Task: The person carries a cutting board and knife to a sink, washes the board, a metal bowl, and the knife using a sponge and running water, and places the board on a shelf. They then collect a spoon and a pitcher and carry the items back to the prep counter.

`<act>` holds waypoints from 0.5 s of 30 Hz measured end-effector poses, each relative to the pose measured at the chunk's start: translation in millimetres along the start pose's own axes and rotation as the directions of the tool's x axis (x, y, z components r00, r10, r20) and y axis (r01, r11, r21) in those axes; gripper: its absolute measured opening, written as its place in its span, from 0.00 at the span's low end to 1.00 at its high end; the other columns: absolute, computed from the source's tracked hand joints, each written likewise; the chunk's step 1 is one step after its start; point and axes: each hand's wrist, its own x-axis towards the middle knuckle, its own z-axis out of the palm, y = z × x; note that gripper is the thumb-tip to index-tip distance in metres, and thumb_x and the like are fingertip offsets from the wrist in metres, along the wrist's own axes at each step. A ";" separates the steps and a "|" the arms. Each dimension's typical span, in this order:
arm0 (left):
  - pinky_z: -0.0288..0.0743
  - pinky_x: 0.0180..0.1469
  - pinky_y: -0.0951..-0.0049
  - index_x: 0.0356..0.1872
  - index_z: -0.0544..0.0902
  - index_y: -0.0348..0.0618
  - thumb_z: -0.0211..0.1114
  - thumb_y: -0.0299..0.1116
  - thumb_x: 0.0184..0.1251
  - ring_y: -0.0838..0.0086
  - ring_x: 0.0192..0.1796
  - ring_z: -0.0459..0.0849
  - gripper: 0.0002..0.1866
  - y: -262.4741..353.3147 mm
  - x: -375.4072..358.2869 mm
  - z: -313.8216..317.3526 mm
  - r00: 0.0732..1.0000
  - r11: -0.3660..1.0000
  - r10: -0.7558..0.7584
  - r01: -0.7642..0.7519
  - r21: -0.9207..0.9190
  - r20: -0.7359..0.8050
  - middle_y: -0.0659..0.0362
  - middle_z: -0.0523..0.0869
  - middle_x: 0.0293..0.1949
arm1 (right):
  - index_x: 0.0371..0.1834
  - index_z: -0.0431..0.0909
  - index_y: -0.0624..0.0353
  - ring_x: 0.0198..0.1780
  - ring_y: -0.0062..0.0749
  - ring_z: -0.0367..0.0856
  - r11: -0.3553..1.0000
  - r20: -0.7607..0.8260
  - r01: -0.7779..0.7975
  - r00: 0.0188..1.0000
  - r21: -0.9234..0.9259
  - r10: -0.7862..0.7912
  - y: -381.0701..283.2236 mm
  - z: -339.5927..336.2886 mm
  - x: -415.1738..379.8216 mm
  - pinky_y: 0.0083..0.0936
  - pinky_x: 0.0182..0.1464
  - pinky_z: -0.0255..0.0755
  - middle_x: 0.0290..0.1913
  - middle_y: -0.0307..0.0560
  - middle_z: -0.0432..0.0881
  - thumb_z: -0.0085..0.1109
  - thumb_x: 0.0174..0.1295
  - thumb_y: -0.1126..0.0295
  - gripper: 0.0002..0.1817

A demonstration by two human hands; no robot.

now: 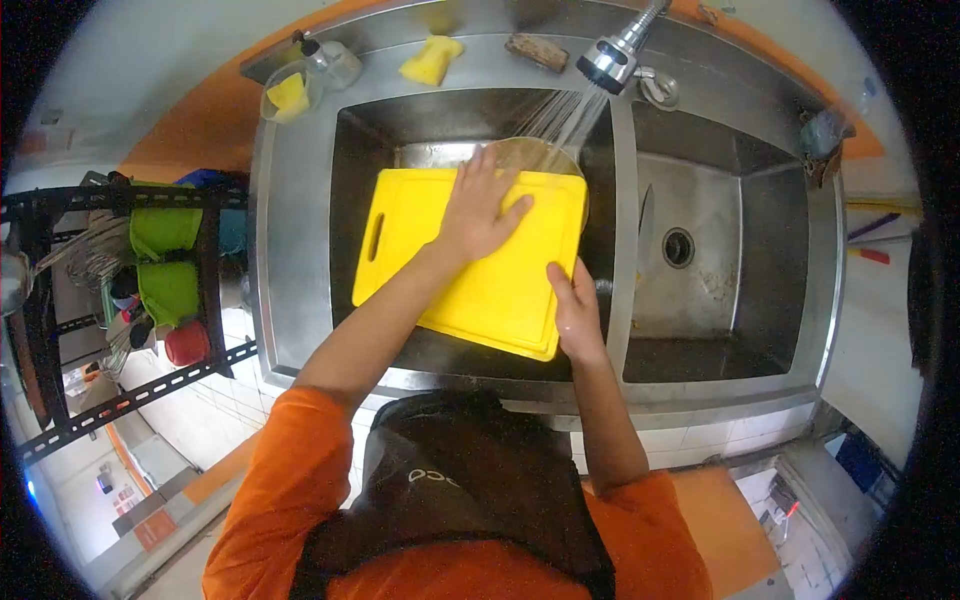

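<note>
In the head view, a yellow cutting board [470, 265] is held over the left basin of a double steel sink [300, 250], tilted, with its handle slot toward the basin's left wall. The left hand [480, 210] is laid flat on the board's upper face, fingers spread and not closed around anything, near the board's far edge. The right hand [577, 310] is clamped on the board's near right corner, thumb on top and fingers hidden beneath. Water is sprayed from the faucet head [610, 58] above the board's far right corner, and the spray is seen falling just behind the left hand's fingertips.

On the sink's back ledge, beyond the board, a yellow sponge [431, 58] and a brown scrubbing pad [537, 50] are placed; farther left on that ledge a clear container [290, 92] with something yellow inside is set beside a small bottle [335, 62]. The right basin, to the right of the board, is shown with its drain [678, 247] uncovered. Well to the left of the sink, a black dish rack [110, 290] is loaded with green bowls [165, 260] and utensils.
</note>
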 end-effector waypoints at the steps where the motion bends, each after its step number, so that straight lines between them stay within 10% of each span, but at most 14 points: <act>1: 0.41 0.77 0.43 0.76 0.61 0.50 0.52 0.54 0.75 0.44 0.79 0.46 0.34 -12.8 -2.0 4.8 0.998 0.998 -0.057 0.057 -0.004 -0.020 0.36 0.52 0.76 | 0.65 0.69 0.67 0.57 0.28 0.75 1.000 -0.016 -0.003 1.000 -0.030 0.003 -4.7 -2.6 -5.1 0.27 0.61 0.67 0.57 0.46 0.79 0.50 0.75 0.65 0.21; 6: 0.39 0.77 0.44 0.78 0.55 0.45 0.48 0.58 0.75 0.40 0.79 0.45 0.39 -41.2 -20.2 33.6 0.940 0.941 -0.334 0.337 0.033 -0.063 0.31 0.49 0.76 | 0.63 0.70 0.67 0.55 0.29 0.76 0.997 -0.108 0.034 0.993 -0.071 -0.041 -16.8 -16.9 -15.9 0.27 0.60 0.68 0.56 0.46 0.79 0.49 0.75 0.66 0.19; 15: 0.41 0.76 0.40 0.77 0.58 0.45 0.52 0.46 0.75 0.40 0.78 0.49 0.34 38.8 -41.8 27.0 0.999 0.978 0.046 -0.047 -0.204 -0.009 0.35 0.52 0.76 | 0.63 0.68 0.67 0.54 0.26 0.77 0.969 -0.168 0.222 0.957 -0.105 -0.237 -7.2 -5.1 9.9 0.23 0.57 0.70 0.55 0.46 0.79 0.48 0.77 0.67 0.18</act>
